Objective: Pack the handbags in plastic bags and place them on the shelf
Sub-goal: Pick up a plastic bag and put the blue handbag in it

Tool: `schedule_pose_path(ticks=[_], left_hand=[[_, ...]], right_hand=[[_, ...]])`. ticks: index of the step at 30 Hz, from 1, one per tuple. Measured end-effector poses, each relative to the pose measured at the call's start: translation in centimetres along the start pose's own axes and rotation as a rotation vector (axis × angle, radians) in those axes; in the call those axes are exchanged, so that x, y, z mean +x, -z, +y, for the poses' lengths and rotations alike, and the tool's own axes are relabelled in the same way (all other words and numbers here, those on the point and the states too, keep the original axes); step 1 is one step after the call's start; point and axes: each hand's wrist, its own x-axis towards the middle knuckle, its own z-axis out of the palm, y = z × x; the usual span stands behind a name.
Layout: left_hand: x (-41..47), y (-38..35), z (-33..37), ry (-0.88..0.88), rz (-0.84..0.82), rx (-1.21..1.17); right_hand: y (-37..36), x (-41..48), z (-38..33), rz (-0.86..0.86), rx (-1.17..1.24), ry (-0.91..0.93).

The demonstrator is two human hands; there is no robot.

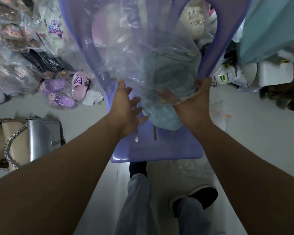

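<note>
Head view has our right hand pinching the rim of the clear plastic bag and our left hand spread loose at its other side, the light-blue quilted handbag between them half sleeved, so we should grip that side too and pull evenly

a lilac plastic chair stands on the pale floor, its slotted seat just below both hands. on the seat, between the left hand and the right hand, lies a pale blue quilted handbag, its far part inside a clear plastic bag. on the floor left of the left hand lie a silver handbag, a beige chain-strapped bag and bagged slippers.
</note>
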Motion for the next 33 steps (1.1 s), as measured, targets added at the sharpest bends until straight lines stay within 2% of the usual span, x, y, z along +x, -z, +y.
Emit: schedule_pose_path(ticks=[2, 4, 8, 11, 13, 16, 18, 19, 21, 23, 24, 27, 29, 30, 32, 33], left_hand=[[-0.2, -0.7, 0.4, -0.031, -0.054, -0.128], [-0.2, -1.0, 0.6, -0.083, -0.019, -0.184], [0.4, -0.2, 0.6, -0.170, -0.006, -0.253], [0.5, 0.4, 0.0, -0.148, 0.072, -0.143], [0.7, 1.0, -0.8, -0.134, 0.135, -0.084], [1.4, 1.8, -1.2, -0.131, 0.255, -0.030], [2.2, 2.1, -1.4, -0.111, 0.255, 0.006], [2.4, 2.1, -1.5, -0.100, 0.246, 0.018], [2.7, 2.2, -1.6, -0.081, 0.249, 0.062], [2.8, 2.3, -1.7, -0.086, 0.249, 0.106], [2.9, 2.5, -1.7, -0.102, 0.234, 0.123], [3.0, 2.7, -1.6, -0.103, 0.215, 0.209], [2.9, 3.0, -1.2, -0.107, 0.302, 0.239], [3.1, 3.1, -1.0, -0.158, 0.405, 0.259], [3.2, 3.3, -0.4, -0.351, 0.637, 0.241], [3.1, 3.4, 0.2, -0.446, 0.683, 0.192]], right_hand=[[-0.6, -0.3, -0.2, -0.058, -0.095, 0.004], [-0.8, -0.3, -0.5, -0.127, -0.142, 0.013], [0.2, 0.2, 0.7, -0.384, -0.201, 0.160], [1.3, 0.0, 2.7, -0.584, -0.292, 0.084], [1.9, -0.4, 3.8, -0.624, -0.292, -0.011], [2.0, -0.6, 4.5, -0.570, -0.228, -0.111], [1.8, -0.6, 4.5, -0.486, -0.138, -0.245], [1.6, -0.5, 4.3, -0.437, -0.169, -0.278], [1.3, -0.3, 3.6, -0.294, -0.262, -0.254], [1.0, -0.5, 2.4, -0.157, -0.177, -0.133], [0.6, -0.6, 1.7, -0.133, -0.093, -0.091], [-0.3, -0.6, 1.0, -0.206, 0.067, -0.136], [-0.4, -0.9, 1.2, -0.213, -0.023, -0.141], [-0.3, -0.9, 1.6, -0.203, -0.103, -0.137], [-0.1, -0.8, 2.3, -0.227, -0.274, -0.141], [0.0, -0.7, 2.7, -0.257, -0.348, -0.146]])
